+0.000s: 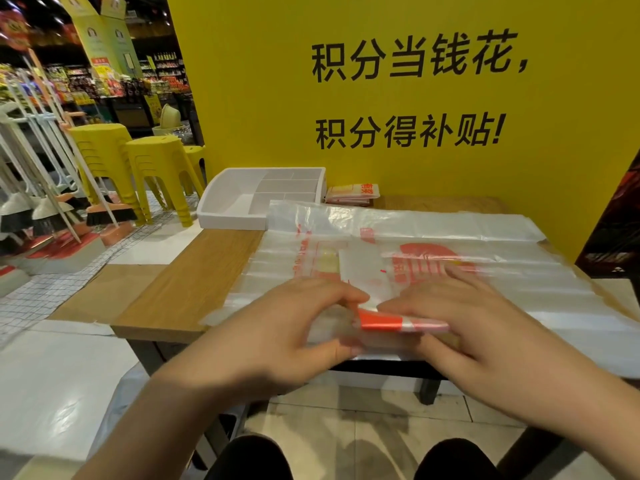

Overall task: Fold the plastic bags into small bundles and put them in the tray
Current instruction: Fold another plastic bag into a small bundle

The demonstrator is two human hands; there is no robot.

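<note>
Clear plastic with an orange-red band, the plastic bag (381, 323) is drawn into a narrow folded strip at the near edge of the bench (194, 282), held between both hands. The left hand (277, 330) curls its fingers and thumb around the strip's left end. The right hand (478, 317) pinches the right part between forefinger and thumb, its other fingers spread forward over the plastic and blurred by motion. The strip lies on top of a stack of bags (485, 237), which are flat, see-through and spread over most of the wooden bench. They carry an orange-red round emblem and lines of red characters that are too smeared to read. At the far left corner of the bench stands the tray (228, 220), white, with a large open section and several small compartments. The far left corner of the stack overlaps its near right edge. Just to the right of the tray, against the wall, sit a few small folded packets (353, 194) printed with red characters I cannot make out. The yellow wall (571, 150) behind bears large black writing, "积分当钱花," above "积分得补贴!". To the left, on the tiled floor, stand stacked yellow stools (162, 161) and a row of brooms (110, 216), with shop shelves beyond.
</note>
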